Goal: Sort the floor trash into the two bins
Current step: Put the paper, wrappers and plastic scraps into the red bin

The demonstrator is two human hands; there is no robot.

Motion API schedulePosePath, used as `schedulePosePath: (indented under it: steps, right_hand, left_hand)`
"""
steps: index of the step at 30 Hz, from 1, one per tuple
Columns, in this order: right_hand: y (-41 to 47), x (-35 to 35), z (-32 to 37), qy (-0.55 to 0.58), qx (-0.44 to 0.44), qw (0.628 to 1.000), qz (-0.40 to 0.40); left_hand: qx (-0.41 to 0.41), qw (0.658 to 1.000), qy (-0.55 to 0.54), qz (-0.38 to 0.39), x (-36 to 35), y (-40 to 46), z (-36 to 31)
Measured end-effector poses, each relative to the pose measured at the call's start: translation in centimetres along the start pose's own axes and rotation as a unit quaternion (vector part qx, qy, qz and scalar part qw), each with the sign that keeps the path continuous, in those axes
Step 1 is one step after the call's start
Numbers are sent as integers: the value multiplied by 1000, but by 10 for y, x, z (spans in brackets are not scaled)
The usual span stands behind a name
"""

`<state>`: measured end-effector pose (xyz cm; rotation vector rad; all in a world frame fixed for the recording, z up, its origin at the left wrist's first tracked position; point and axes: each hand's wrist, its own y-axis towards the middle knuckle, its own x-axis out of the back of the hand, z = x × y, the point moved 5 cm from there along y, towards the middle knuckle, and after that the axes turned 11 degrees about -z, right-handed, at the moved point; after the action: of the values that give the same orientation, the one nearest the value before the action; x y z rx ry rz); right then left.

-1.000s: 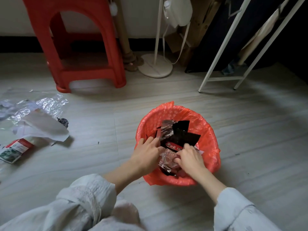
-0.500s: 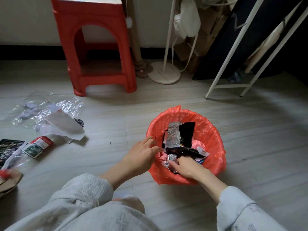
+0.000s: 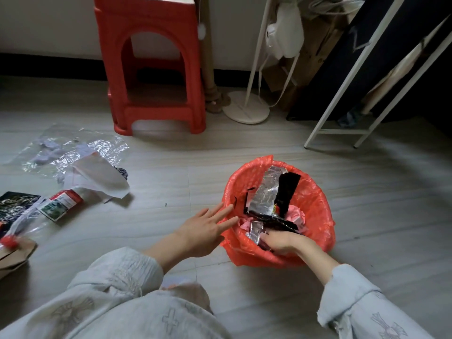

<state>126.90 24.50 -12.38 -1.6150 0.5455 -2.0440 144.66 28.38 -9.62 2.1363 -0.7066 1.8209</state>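
A bin lined with a red bag (image 3: 315, 199) stands on the floor in front of me, holding silver foil and black snack wrappers (image 3: 265, 195). My right hand (image 3: 281, 242) reaches inside at the near rim and its fingers press down on the wrappers; whether it grips one is hidden. My left hand (image 3: 208, 228) hovers just left of the bin with fingers straight, tips at the rim, holding nothing. Loose trash lies to the left: a clear plastic sheet (image 3: 73, 150), white paper (image 3: 97, 176) and a red-and-white carton (image 3: 60, 204). Only one bin is in view.
A red plastic stool (image 3: 151, 69) stands at the back. A white lamp base (image 3: 245, 110) and a white rack's legs (image 3: 342, 99) stand at the back right. A dark printed packet (image 3: 14, 206) and brown cardboard (image 3: 14, 255) lie at the left edge.
My left hand has drawn back out of the bin to its left rim and spread its fingers. My right hand has pushed the wrappers lower. The view has tilted up and left.
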Motion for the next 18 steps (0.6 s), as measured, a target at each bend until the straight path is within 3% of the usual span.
schedulePosePath:
  steps: [7, 9, 11, 15, 16, 18]
  right_hand:
    - [-41, 29, 2, -79, 10, 997, -11]
    - [-51, 44, 12, -73, 38, 993, -80]
    - [-64, 62, 22, -67, 51, 976, -202]
    - [-92, 89, 50, -74, 123, 877, -458]
    - [-91, 88, 54, -74, 150, 865, -473]
    - [-74, 75, 52, -106, 139, 905, -388]
  left_hand:
    - [23, 999, -15, -32, 28, -20, 5]
    - [26, 998, -21, -48, 39, -25, 4]
    - [28, 997, -18, -64, 48, -31, 4]
    - [33, 996, -14, -86, 60, -42, 6]
    - [34, 995, -13, -92, 62, -44, 7]
    - [33, 994, -12, -99, 64, -47, 7]
